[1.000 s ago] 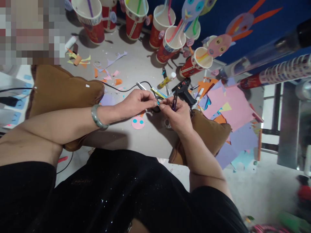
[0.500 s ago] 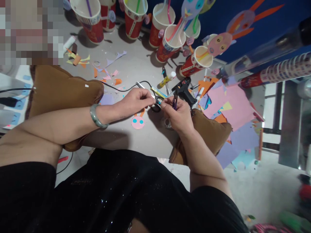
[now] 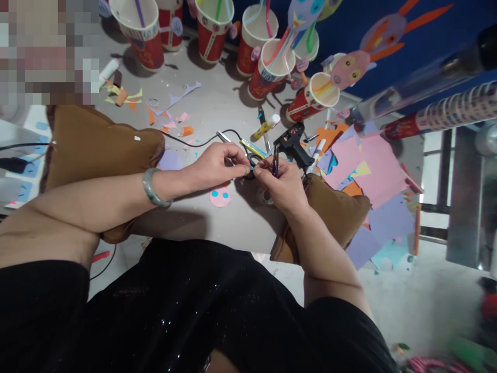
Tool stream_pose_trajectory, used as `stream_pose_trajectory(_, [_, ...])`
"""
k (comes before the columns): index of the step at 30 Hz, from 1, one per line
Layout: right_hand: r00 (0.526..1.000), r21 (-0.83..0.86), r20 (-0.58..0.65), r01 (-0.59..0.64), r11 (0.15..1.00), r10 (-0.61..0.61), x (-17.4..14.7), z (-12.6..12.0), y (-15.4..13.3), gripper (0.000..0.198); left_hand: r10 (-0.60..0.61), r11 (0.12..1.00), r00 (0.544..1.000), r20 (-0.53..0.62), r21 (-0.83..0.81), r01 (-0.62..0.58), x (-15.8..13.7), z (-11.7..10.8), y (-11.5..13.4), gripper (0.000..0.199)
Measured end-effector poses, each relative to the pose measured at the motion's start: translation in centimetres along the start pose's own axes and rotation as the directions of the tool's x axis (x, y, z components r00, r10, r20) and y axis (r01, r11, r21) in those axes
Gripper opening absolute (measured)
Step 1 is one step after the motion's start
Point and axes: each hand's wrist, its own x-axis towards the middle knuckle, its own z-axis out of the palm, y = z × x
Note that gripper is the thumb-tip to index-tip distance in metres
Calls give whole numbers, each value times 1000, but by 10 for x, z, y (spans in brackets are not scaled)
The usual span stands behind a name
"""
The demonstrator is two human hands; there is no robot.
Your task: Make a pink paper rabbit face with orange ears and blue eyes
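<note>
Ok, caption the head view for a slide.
Left hand and right hand close together, pink paper face and black glue gun nearby.

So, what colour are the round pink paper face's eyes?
The round eyes are blue, in the head view.

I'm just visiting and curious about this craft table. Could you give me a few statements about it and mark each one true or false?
1. The two hands are stretched far apart. False: the left hand and right hand nearly meet at the fingertips.
2. The right hand holds a slim dark tool. True.
3. The black glue gun hangs on the wall. False: the glue gun lies on the table.
4. The pink paper face has two blue eyes. True.
5. The standing cups are plain green. False: the cups are mostly red and white.
6. A yellow tube has a white cap. True.
</note>
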Motion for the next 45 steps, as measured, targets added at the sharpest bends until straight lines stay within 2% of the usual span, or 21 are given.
stream_pose_trajectory(4, [1000, 6, 31, 6, 1000, -6, -1, 0, -3, 25, 36, 999, 999, 4, 25, -36, 0, -1, -3, 7])
stream_pose_trajectory(10, [999, 17, 46, 9, 1000, -9, -1, 0, -1, 30, 51, 998, 999, 12, 27, -51, 1, 0, -4, 9])
stream_pose_trajectory(19, [998, 28, 49, 30, 999, -31, -1, 1, -1, 29, -108, 991, 993, 40, -75, 111, -1, 1, 3, 8])
stream_pose_trajectory(22, [999, 54, 38, 32, 998, -34, 0, 1, 1, 33, -104, 987, 994, 42, -119, 109, -1, 1, 2, 8])
stream_pose_trajectory(26, [1000, 158, 12, 19, 987, -21, 2, 1, 6, 49, -81, 979, 997, 18, -187, 83, 1, 2, -1, 7])
stream_pose_trajectory(32, [999, 295, 32, -19, 955, 10, 2, 3, 7, 59, -158, 955, 983, -95, -269, 127, 4, 3, -3, 8])
stream_pose_trajectory(38, [997, 240, 77, -6, 971, -13, -1, 2, 8, 58, -173, 954, 976, -135, -271, 132, 5, 1, 0, 8])
stream_pose_trajectory(45, [992, 63, 74, 99, 993, -104, -2, 0, 10, 57, -56, 966, 989, -139, -258, 19, 4, -2, -1, 7])
